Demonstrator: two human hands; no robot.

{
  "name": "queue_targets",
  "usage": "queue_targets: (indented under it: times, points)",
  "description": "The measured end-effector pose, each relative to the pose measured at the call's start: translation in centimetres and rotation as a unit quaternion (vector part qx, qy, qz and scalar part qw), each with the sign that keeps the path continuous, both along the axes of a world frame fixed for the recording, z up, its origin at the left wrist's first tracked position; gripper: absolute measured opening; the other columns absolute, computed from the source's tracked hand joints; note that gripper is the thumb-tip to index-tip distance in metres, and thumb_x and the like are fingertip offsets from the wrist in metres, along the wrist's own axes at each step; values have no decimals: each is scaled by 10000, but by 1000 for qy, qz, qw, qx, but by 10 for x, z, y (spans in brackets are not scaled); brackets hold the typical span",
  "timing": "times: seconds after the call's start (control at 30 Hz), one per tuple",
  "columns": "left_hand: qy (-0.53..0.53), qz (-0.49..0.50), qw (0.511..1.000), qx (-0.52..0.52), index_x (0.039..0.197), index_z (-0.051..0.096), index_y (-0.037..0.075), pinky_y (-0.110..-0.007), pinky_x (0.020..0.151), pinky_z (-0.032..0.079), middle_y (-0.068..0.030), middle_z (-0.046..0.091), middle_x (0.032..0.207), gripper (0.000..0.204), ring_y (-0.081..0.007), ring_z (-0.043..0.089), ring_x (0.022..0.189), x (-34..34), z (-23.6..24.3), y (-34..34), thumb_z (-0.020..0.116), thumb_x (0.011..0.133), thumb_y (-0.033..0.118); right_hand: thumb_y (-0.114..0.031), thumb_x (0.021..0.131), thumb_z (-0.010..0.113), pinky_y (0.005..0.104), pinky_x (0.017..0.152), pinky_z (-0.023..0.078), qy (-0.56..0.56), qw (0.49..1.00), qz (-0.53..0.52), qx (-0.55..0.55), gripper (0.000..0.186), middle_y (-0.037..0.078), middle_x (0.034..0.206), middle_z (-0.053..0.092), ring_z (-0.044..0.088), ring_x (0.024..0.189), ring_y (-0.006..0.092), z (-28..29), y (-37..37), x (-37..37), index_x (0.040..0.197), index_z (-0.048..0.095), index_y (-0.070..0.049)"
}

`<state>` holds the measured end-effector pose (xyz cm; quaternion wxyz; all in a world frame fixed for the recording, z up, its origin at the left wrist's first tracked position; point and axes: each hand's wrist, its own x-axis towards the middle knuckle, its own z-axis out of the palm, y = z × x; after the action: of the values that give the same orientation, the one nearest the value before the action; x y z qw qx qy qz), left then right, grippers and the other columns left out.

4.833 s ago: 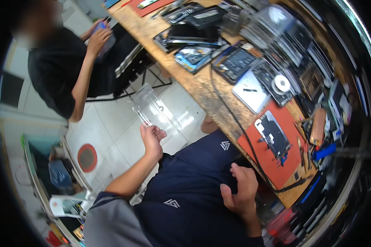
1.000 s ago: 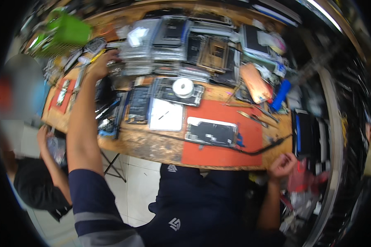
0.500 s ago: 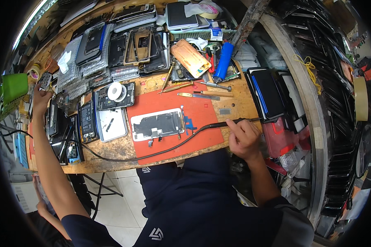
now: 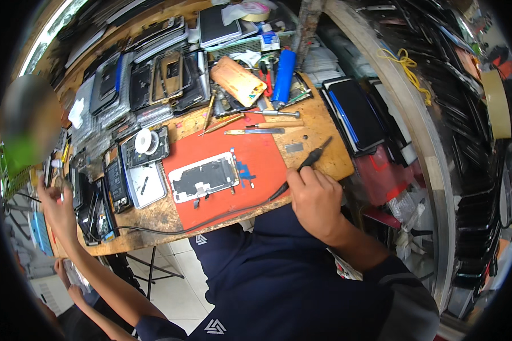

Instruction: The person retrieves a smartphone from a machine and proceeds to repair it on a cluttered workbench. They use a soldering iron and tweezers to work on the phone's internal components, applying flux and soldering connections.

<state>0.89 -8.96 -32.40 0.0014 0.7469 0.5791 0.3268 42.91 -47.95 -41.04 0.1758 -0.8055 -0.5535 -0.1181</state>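
We grip the black corded tool (image 4: 308, 161) in our right hand (image 4: 316, 199), tip pointing away presumably for safety, while our left hand (image 4: 60, 211) is spread apart and the phone panel (image 4: 206, 176) lies on the red mat (image 4: 261, 149), probably for protection.

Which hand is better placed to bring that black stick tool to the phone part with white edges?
Probably the right hand: it grips the black tool beside the red mat where the white-edged phone part lies. The left hand is over by the table's left end, fingers spread.
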Motion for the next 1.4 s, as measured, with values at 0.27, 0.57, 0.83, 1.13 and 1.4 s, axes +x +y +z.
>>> queue_targets:
  times: [0.27,0.57,0.83,1.13,1.4]
  points:
    - [-82,-296,948,-82,1587,492,101,-372,984,545,-90,676,1067,807,-209,680,1012,162,-25,-99,751,835,-35,-10,851,691,372,660,516,-59,992,-10,112,421,64,930,585,628,789,226,-6,-21,1,1263,755,-69]
    - [-72,-327,913,-234,1491,538,56,-394,849,592,-136,674,1010,702,-260,692,929,243,-73,-128,823,849,66,-3,866,683,431,854,536,3,998,-53,21,539,102,1071,621,640,954,298,-34,-35,8,1398,707,-85]
    - [-15,-318,936,-150,1538,501,50,-418,919,590,-166,715,1133,742,-296,733,1005,231,-88,-137,836,876,69,7,873,695,464,756,547,-21,994,-35,100,454,130,937,623,664,858,357,3,-15,35,1327,708,-3]
    - [-87,-267,960,-14,1361,639,7,-465,918,495,-166,682,1082,483,-349,634,1000,194,-83,-198,764,896,43,-193,959,651,525,933,594,127,991,46,10,245,215,1072,790,754,1035,433,29,205,163,1099,821,-86]
    - [-208,-159,965,1,1055,715,-2,-432,857,494,-141,707,964,174,-321,636,903,137,-122,-245,669,899,-62,-276,801,896,413,884,595,188,957,118,-184,304,174,1017,816,778,966,311,9,278,211,1011,838,-64]
